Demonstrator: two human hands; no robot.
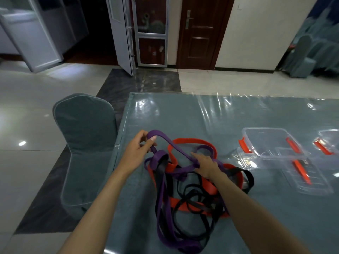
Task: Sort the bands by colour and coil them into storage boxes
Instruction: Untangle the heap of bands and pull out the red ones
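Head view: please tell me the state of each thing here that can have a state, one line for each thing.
Left hand: pinches a raised loop of the purple band.
Right hand: grips the same purple band lower down.
Purple band: partly lifted, still tangled.
Orange bands: tangled, uncoiled.
Black bands: tangled, uncoiled.
Near storage box: open, holding no bands.
Lid: off, flat on the table.
Brown door: closed.
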